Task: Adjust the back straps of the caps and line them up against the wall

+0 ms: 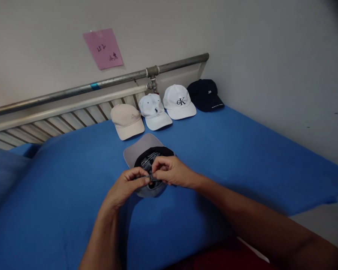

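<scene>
Pinching a small strap [154, 177] between thumbs and first fingers, left grip [128, 183] and right grip [171, 170] almost touching, tips pressed together on each side. Cannot tell if done up or loose, with fingers in the way. Right under and around both, a grey cap [144, 148] turned upside down, brim away, dark inside up. By the look of it, only partway through with this one: strap in hand, not let go, and not in line with the rest. Seemingly done: four caps set down just past the grip, right way up in a slanting row. Nearest, a beige cap [126, 120]; then, going right and farther off, a white cap with a tiny dark mark [154, 110], a white cap with big letters [179, 101] and a black cap [204, 95]. Back from the grip, left forearm [103, 228] coming up from below, wrist bent in a bit; right forearm [236, 206] stretching in long and low from the right, thumb pointing left. All around, a blue cloth [73, 195]. Far past the caps, a radiator [70, 120] under a metal pipe [121, 78].
</scene>
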`<state>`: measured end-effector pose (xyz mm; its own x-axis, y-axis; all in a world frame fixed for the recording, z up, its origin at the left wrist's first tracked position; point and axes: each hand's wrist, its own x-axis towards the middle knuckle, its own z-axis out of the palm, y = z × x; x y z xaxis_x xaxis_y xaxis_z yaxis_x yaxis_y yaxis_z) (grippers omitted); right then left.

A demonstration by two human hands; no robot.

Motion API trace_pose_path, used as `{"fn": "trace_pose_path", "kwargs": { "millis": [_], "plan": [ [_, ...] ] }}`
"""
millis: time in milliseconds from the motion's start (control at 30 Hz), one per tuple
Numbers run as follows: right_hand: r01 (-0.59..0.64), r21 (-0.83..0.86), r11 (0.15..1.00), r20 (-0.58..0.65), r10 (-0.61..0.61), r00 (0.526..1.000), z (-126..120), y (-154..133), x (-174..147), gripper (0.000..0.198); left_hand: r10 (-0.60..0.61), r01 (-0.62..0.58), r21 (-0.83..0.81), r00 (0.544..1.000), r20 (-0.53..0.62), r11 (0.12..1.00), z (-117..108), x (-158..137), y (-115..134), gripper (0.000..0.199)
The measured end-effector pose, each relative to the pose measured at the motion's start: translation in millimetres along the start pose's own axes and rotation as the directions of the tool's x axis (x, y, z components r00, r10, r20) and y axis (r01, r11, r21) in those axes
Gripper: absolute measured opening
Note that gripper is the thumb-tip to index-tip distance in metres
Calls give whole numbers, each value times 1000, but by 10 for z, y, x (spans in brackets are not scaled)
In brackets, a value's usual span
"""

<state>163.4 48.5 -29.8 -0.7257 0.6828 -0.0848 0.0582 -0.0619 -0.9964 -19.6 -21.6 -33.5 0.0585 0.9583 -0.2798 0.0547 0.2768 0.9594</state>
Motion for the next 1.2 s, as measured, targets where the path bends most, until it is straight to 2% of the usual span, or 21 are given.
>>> {"fn": "trace_pose_path", "kwargs": {
  "millis": [433, 733, 900, 1067, 1200],
  "plan": [
    [35, -14, 999, -11, -36, 999, 58, -7, -8, 5, -20, 20, -5, 999, -25, 1000, 7, 5, 10, 15],
    [185, -160, 970, -78, -199, 977, 94, 63, 14, 6, -18, 18, -13, 1000, -23, 1000, 29, 6, 36, 15],
    [138, -128, 982, -81, -149, 985, 95, 60, 11, 5, 12, -14, -58, 1000, -26, 998, 45, -4, 42, 18],
    [-16, -45, 999, 4, 16, 1000, 45, 20, 5, 5, 20, -21, -34, 999, -30, 999, 36, -9, 28, 16],
    [-58, -72, 996, 53, 62, 997, 9, -24, -8, 9, 22, -22, -6, 1000, -21, 1000, 36, -10, 27, 15]
  ]
}}
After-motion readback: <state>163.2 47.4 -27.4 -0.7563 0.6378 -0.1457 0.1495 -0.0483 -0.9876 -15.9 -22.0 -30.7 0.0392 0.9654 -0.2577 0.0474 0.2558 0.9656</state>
